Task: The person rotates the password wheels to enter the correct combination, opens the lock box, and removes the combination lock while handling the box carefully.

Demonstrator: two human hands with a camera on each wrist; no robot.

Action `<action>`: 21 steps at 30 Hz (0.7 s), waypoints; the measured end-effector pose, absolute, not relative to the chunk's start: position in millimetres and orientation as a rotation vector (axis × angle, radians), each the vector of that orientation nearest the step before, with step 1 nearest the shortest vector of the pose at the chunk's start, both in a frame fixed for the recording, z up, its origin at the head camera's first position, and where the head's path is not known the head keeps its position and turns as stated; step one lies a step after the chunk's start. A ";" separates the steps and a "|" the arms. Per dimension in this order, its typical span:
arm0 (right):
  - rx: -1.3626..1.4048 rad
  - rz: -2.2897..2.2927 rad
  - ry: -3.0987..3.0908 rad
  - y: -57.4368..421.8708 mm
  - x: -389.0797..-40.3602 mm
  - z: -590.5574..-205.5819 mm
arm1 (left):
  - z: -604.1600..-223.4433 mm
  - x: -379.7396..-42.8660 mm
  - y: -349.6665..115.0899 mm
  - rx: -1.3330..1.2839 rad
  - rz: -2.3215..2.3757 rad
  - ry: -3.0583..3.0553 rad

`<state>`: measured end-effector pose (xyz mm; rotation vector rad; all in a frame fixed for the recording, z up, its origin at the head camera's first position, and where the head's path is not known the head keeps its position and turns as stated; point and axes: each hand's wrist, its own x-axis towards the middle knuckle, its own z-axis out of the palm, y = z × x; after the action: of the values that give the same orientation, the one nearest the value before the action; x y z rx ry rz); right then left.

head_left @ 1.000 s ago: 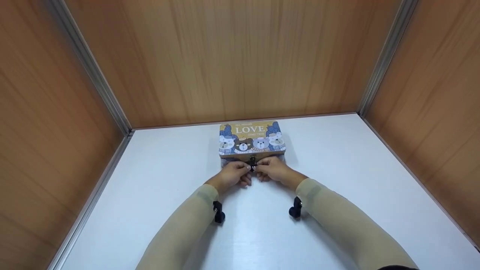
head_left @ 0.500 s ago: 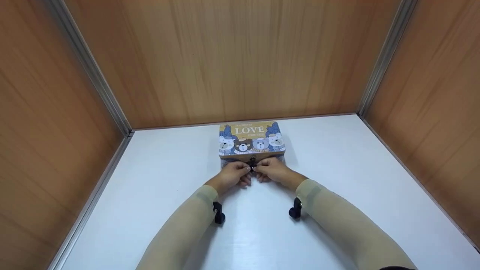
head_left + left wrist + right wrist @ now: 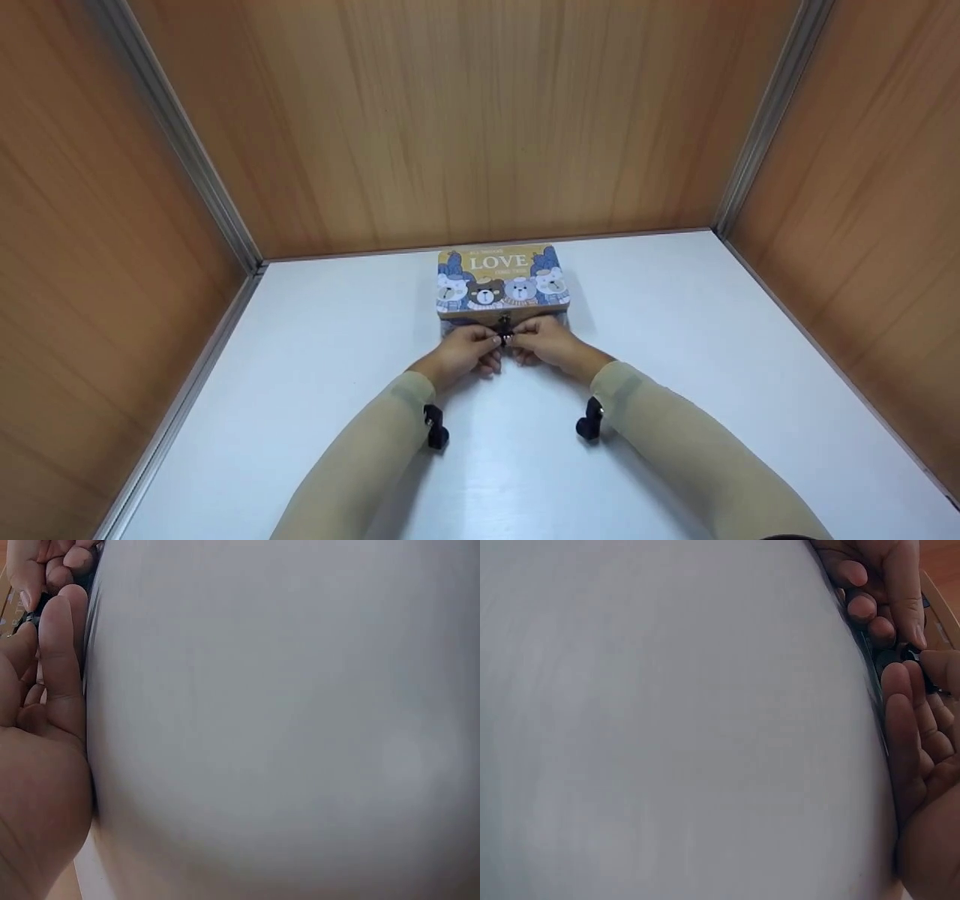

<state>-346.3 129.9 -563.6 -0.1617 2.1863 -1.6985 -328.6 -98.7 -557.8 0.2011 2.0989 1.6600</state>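
Observation:
A lidded box (image 3: 501, 262) printed with bears and the word LOVE stands closed near the back of the table. At the middle of its front, below a metal clasp (image 3: 505, 321), is a small black padlock (image 3: 505, 339). My left hand (image 3: 457, 351) pinches the padlock from the left with thumb and forefinger. From the right, my right hand (image 3: 551, 343) pinches it too, fingertips close to the left ones. In the right wrist view the black padlock (image 3: 930, 682) shows between both hands' fingertips, partly covered by them. The other fingers curl loosely beneath.
The white table (image 3: 337, 315) is bounded by a wood-grain back panel (image 3: 480, 120) and side panels with metal corner strips (image 3: 180, 135). The back panel rises just behind the box. A black camera mount sits on each wrist, the left one (image 3: 436, 427) hanging inward.
Both hands stay at the padlock with only slight finger movement. The box stays in place, its lid down, and the view shifts very slightly.

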 end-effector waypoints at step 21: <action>-0.174 -1.684 2.190 129.6 -346.7 -565.1 | -562.4 -329.5 -96.7 0.206 1.688 2.105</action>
<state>-346.7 129.6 -565.1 -0.1739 2.1901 -1.6842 -329.5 -96.7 -562.4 0.2063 2.1053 1.6879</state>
